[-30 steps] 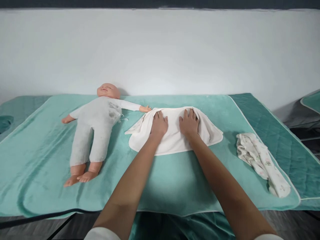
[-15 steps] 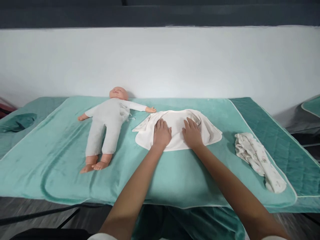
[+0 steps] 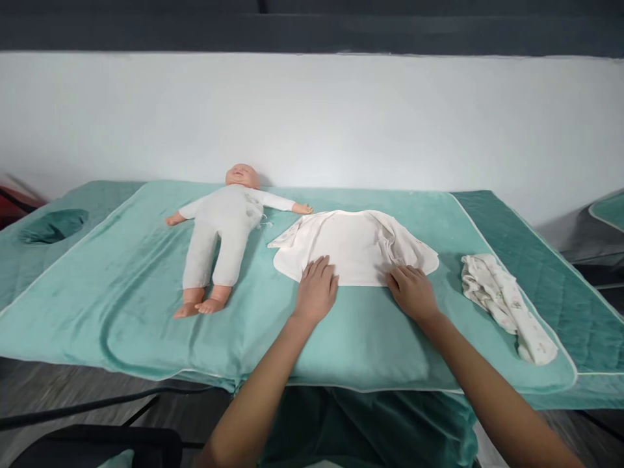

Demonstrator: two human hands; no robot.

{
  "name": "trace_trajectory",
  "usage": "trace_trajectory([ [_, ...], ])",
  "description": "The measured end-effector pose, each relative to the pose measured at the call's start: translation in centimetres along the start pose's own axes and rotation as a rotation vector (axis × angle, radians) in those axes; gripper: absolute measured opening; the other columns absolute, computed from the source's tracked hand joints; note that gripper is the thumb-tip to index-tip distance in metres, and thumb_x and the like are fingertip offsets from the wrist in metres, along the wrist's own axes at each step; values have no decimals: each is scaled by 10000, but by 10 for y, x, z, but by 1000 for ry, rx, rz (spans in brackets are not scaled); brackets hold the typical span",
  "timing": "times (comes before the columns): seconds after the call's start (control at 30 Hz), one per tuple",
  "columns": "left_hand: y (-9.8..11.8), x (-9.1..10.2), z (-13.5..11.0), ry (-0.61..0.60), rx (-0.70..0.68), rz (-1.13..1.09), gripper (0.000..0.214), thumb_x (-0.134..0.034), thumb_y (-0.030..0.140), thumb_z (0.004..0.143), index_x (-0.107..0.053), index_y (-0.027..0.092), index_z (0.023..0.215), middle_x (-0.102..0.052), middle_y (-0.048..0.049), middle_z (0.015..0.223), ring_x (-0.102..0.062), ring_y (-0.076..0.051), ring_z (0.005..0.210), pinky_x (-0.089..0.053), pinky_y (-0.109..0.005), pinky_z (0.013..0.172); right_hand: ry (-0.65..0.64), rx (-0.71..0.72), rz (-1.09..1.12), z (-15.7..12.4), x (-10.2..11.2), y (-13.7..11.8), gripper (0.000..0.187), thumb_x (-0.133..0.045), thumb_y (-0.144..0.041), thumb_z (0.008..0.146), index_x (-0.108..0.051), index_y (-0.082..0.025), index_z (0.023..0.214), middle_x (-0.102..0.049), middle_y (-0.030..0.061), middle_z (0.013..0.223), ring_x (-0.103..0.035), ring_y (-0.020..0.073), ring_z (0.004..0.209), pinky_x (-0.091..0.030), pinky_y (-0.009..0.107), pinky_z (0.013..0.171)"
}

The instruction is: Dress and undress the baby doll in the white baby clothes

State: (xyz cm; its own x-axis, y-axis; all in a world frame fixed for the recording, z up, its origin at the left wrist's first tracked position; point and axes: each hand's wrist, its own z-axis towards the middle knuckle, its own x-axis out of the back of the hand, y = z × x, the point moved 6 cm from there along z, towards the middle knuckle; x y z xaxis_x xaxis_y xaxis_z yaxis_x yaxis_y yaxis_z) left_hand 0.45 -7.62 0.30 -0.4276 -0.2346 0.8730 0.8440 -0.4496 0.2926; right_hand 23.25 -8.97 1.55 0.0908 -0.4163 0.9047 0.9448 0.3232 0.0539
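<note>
A white baby top (image 3: pixel 348 244) lies spread on the green padded cover, with its wide hem toward me and a sleeve out to each side. My left hand (image 3: pixel 316 289) rests flat on the left part of the hem, fingers stretched out. At the right part of the hem, my right hand (image 3: pixel 414 292) has its fingers curled over the cloth edge, the thumb close beside them. Left of the top, a baby doll (image 3: pixel 221 221) in a white body suit lies on its back, one hand close to the left sleeve.
A crumpled printed baby garment (image 3: pixel 507 305) lies to the right on the green cover (image 3: pixel 146 292). Behind the table is a white wall (image 3: pixel 312 117). A hole (image 3: pixel 53 226) shows at the far left of the padded top. A black chair (image 3: pixel 97 445) stands below left.
Both hands have slid toward me from the middle of the top to its hem. My right hand also moved right, and its fingers curled. The view shifted slightly.
</note>
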Motion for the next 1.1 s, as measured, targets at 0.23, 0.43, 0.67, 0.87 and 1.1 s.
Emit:
trace_trajectory([
  [0.23, 0, 13, -19, 100, -33, -66, 214, -478, 258, 1003, -630, 172, 880, -652, -140, 1312, -539, -284, 1335, -454, -483, 1153, 46, -44, 118, -3, -1, 4, 337, -464, -291, 1024, -538, -202, 708, -615, 46, 710, -570, 197, 735, -354, 329, 740],
  [0.43, -36, 25, -11, 247, 41, -91, 158, -490, 229, 980, -613, 169, 1059, -589, -165, 1378, -484, -295, 1382, -436, -498, 1155, 253, -444, 404, 7, -4, 88, 159, -506, -300, 912, -620, -191, 933, -650, 73, 918, -601, 207, 859, -446, 321, 796],
  [0.67, -126, 23, 27, 339, 343, -72, 382, -518, 240, 922, -565, 136, 1287, -595, -192, 1339, -531, -318, 1293, -423, -487, 1121, 23, -787, 305, 9, -30, 161, 254, -530, -362, 837, -681, -174, 917, -705, 107, 920, -594, 241, 830, -424, 354, 760],
  [0.87, -175, 16, 47, 353, 643, -101, 207, -514, 331, 936, -656, 183, 963, -674, -96, 903, -645, -275, 941, -513, -424, 905, -105, -912, 184, -5, -28, 153, 398, -522, -564, 874, -690, -203, 858, -695, 100, 817, -568, 241, 719, -345, 337, 650],
  [1.1, -199, 22, 53, 568, 756, -134, 267, -501, 184, 896, -622, 166, 1132, -698, -121, 1108, -656, -281, 1056, -515, -433, 980, 103, -952, 443, -2, -29, 170, 327, -556, -532, 820, -596, -214, 753, -620, 32, 725, -542, 215, 719, -369, 324, 670],
])
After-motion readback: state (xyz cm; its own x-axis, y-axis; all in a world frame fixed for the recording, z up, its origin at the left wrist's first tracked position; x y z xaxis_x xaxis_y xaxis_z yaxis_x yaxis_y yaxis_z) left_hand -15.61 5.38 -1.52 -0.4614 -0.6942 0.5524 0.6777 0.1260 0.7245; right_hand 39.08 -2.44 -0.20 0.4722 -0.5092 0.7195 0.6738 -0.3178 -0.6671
